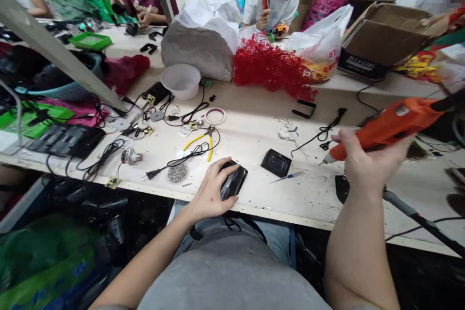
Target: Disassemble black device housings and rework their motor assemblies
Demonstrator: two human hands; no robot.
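My left hand [212, 189] is closed over a small black plastic device [234, 181] lying near the front edge of the workbench [254, 131]. My right hand [366, 160] grips an orange electric screwdriver [388, 126], held above the bench with its tip pointing left and down. A black square part [276, 162] and a small blue screwdriver [288, 177] lie between my hands. A pile of small screws [177, 172] sits left of my left hand, beside yellow-handled pliers [201, 141].
Black cables, small circuit boards, a tape roll [215, 116] and a white bowl [180, 81] litter the bench. A red plastic heap [271, 65], white bags and a cardboard box [381, 34] stand behind. Other people work at the far side.
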